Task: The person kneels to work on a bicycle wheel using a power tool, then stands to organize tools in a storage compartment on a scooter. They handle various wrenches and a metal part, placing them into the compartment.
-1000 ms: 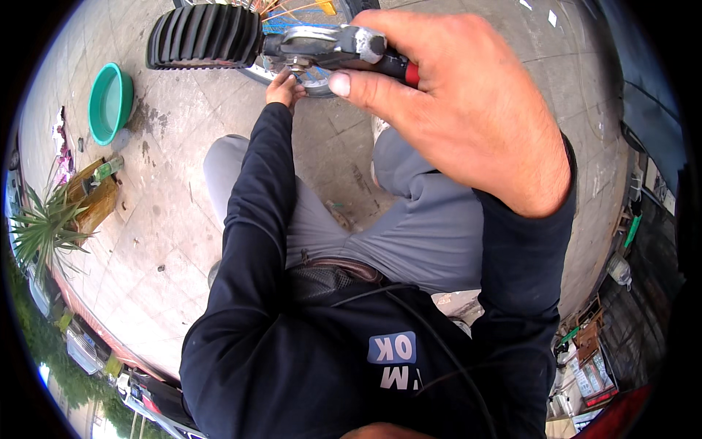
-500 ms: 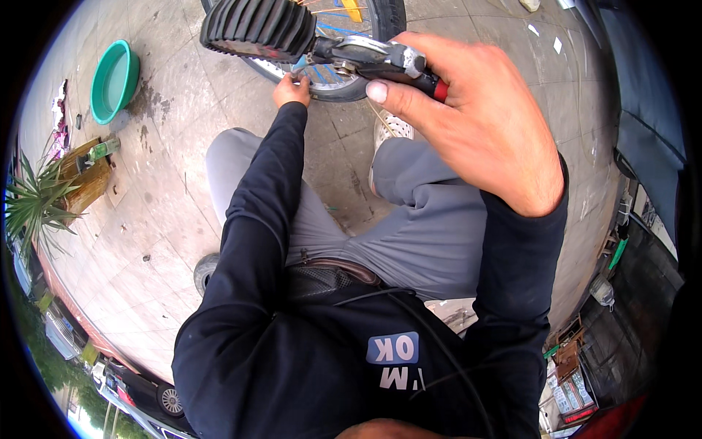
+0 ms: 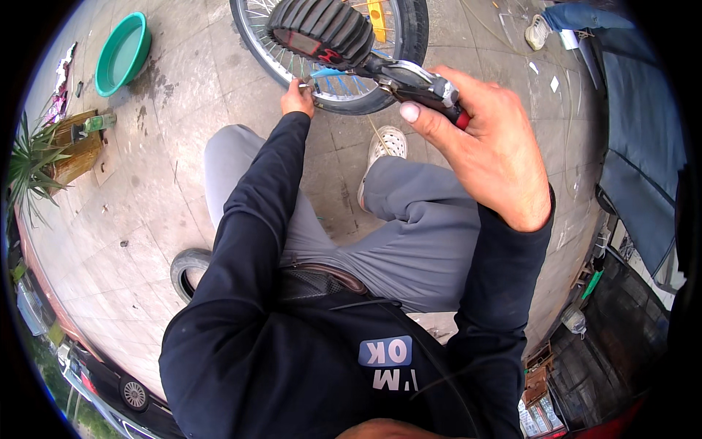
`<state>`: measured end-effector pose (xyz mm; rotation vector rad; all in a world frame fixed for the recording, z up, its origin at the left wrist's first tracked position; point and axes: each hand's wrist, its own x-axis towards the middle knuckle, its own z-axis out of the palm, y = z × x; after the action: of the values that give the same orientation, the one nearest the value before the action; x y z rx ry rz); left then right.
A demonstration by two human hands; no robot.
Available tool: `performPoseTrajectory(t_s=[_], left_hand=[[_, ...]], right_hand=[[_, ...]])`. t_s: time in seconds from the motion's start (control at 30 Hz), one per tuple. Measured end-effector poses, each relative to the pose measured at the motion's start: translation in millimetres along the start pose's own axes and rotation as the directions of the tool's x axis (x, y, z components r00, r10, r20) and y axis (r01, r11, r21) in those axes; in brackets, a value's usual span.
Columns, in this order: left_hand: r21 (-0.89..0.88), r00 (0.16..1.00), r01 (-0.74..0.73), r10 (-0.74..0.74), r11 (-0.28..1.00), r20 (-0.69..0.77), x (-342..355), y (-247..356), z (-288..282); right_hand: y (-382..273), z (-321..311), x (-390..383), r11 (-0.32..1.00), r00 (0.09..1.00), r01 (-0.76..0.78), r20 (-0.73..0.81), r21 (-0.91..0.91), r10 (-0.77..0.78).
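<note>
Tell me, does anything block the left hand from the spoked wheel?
Nothing visible does: the left hand is right at the near edge of the wheel. The ribbed black gauge in the right hand hides part of the wheel from view, but seems held closer to the camera.

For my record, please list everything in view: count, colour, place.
spoked wheel: one, black-silver, top centre
ribbed hand tool: one, black, upper centre
basin: one, green, upper left
plant: one, green, far left
loose tyre: one, black, lower left
nearest car: one, black, bottom left
cover: one, blue, right
other person's shoe: one, white, top right
clutter: uncountable, mixed, lower right
trousers: one pair, grey, centre
clog: one, white, centre
left hand: one, bare, at wheel
right hand: one, bare, round tool
</note>
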<state>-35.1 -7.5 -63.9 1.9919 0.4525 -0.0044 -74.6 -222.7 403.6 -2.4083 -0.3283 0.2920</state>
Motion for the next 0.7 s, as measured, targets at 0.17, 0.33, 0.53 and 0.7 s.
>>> performPoseTrajectory(t_s=[0.17,0.33,0.53,0.7], left_hand=[[0.102,0.992,-0.113,0.119,0.988,-0.053,-3.0,-9.1,6.5],[0.012,0.993,-0.109,0.109,0.994,-0.035,0.9,-14.5,8.8],[0.06,0.993,-0.094,0.098,0.994,-0.06,5.4,-25.3,8.6],[0.049,0.993,-0.097,0.1,0.994,-0.056,-5.9,-1.0,8.7]], right_hand=[[-3.7,-0.6,2.1,0.999,0.999,-0.031,0.007,-0.008,0.031],[-6.5,-0.6,2.2,0.999,0.999,-0.032,0.017,0.0,0.032],[-8.0,0.0,2.0,1.0,0.999,-0.026,0.023,-0.013,0.026],[-5.3,-0.7,-0.7,0.999,0.998,-0.053,0.022,-0.002,0.053]])
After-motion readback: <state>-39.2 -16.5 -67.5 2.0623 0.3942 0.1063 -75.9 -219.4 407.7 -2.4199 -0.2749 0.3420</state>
